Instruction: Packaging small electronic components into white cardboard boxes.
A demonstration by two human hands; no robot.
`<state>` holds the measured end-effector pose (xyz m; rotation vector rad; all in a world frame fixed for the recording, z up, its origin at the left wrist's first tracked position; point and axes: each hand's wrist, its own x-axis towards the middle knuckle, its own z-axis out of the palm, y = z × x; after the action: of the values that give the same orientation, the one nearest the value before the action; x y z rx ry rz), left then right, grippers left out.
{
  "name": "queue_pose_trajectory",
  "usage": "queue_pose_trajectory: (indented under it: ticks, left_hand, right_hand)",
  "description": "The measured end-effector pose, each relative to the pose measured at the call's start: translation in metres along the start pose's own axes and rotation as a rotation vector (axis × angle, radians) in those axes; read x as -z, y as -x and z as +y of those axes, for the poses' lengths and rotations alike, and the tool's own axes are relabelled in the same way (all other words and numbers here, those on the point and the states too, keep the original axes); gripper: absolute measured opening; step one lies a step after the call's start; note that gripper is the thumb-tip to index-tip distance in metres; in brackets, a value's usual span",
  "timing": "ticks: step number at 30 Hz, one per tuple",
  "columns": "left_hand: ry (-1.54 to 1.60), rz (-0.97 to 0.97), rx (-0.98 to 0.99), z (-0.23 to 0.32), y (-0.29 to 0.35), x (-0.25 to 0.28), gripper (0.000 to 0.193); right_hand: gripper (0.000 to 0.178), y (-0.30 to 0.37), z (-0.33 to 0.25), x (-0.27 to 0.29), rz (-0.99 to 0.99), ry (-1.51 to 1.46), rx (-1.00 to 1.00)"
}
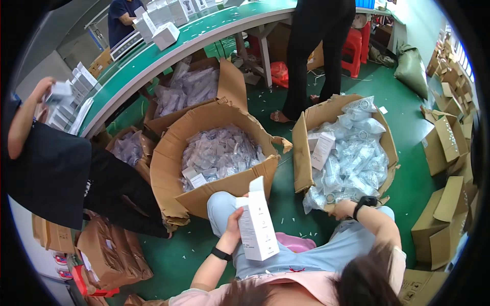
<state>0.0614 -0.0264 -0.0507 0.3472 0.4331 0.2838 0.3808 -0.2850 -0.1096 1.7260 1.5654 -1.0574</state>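
- Floor of plain green (403, 122) spread beneath everything, flecked with small white scraps.
- Surface, long, curved and green with a pale edge (219, 21), carried rows of white cardboard boxes; near its left end stood a person in dark clothes (46, 168), one hand raised to a blurred white box.
- Large torn-edged brown cardboard carton (204, 201), in front of the left knee, held a heap of small clear plastic packets (219, 148).
- Second brown cardboard carton (302, 171), to its right, held puffy clear plastic bags (357, 158), with a white cardboard box (323, 153) leaning at its left side.
- Pink plastic basin (301, 245) showed between the legs, partly hidden.
- Tall white cardboard packing box (259, 229) was held above the lap, slightly tilted, its end flap raised.
- Left hand (233, 223), black band at the wrist, gripped that packing box's left side, fingers wrapped around it.
- Right hand (344, 209), below a black watch (366, 201), was at the second carton's near rim; whether its fingers gripped anything could not be told.
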Motion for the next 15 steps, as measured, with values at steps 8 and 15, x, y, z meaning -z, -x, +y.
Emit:
queue_pose_trajectory:
  ticks: [8,15]
  left_hand:
    - [-0.033,0.241,-0.367,0.042,0.081,0.013,0.048]
    - [0.031,0.278,-0.666,0.081,0.167,0.033,0.054]
  right_hand:
    - [0.033,0.004,0.053,0.059,-0.057,-0.839,-0.059]
    - [0.031,-0.053,0.103,0.151,0.313,-0.397,-0.048]
